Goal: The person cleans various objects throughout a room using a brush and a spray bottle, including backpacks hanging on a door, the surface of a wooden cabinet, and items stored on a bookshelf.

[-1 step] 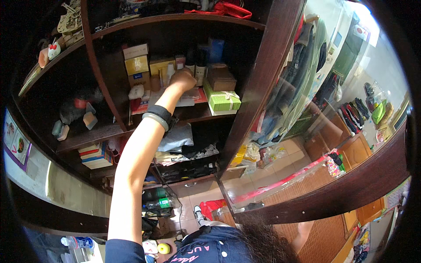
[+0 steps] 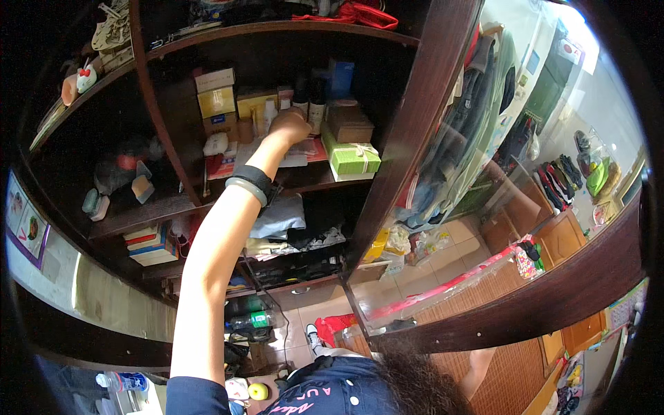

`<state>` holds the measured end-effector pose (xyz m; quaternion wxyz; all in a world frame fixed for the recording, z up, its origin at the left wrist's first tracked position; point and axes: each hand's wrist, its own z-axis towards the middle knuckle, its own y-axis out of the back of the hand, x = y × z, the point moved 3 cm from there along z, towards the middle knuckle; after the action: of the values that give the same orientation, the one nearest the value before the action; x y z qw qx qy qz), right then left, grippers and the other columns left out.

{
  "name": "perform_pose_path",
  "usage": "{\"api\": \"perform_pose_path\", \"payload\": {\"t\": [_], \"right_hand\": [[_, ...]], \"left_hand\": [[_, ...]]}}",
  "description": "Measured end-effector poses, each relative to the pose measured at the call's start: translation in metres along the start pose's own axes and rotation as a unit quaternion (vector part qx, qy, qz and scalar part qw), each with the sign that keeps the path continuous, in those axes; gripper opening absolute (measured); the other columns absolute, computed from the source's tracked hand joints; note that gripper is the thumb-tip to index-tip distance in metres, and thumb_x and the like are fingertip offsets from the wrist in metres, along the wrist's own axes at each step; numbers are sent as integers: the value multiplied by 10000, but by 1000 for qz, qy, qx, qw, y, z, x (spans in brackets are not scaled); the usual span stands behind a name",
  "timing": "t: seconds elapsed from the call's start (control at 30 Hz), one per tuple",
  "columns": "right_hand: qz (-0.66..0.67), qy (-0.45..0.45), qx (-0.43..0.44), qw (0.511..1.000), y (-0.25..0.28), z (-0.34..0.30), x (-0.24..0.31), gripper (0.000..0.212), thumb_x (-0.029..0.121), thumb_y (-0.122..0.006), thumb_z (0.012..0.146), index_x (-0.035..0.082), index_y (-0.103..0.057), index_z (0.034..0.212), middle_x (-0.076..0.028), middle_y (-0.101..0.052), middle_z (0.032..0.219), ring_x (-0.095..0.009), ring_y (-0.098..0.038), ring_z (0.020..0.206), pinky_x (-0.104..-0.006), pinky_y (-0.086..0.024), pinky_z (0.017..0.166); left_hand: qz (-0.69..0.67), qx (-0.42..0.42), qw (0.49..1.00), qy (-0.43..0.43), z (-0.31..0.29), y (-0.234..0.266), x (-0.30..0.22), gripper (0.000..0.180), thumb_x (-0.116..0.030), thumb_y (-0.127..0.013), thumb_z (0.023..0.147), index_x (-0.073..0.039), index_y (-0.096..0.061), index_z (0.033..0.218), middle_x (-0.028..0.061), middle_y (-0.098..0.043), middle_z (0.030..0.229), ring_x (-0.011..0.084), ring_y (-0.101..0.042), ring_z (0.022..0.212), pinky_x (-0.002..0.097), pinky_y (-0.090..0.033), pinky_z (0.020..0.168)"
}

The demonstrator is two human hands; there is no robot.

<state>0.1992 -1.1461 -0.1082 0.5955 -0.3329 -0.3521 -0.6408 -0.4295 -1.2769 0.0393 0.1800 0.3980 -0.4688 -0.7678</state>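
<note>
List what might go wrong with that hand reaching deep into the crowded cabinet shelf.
1. The left hand reaches among upright dark bottles and a small white bottle; a nudge could topple them.
2. The forearm passes close to the green gift box at the shelf's front edge, so it might get pushed off.
3. The wristband might snag the loose papers lying on the shelf.
</note>
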Motion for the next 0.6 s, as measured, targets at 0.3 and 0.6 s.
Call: {"api": "perform_pose_path", "payload": {"t": [0.3, 0.6], "right_hand": [[130, 304, -54, 942, 51, 31, 150, 176, 203, -478, 823, 50, -534, 757, -39, -465, 732, -167, -450, 739, -346, -383, 724], [479, 253, 495, 680, -20, -15, 236, 289, 334, -701, 806, 128, -526, 910, -26, -521, 811, -223, -539, 738, -441, -407, 617]], "left_hand": [[3, -39, 994, -106, -33, 28, -40, 336, -150, -569, 841, -61, -702, 1135, 199, -688, 1141, 345, -661, 1045, 402, -519, 919], [-357, -166, 905, -159, -185, 79, 41, 222, -79, -522, 953, -40, -678, 1107, 50, -716, 1008, 131, -661, 929, 276, -511, 801]]}}
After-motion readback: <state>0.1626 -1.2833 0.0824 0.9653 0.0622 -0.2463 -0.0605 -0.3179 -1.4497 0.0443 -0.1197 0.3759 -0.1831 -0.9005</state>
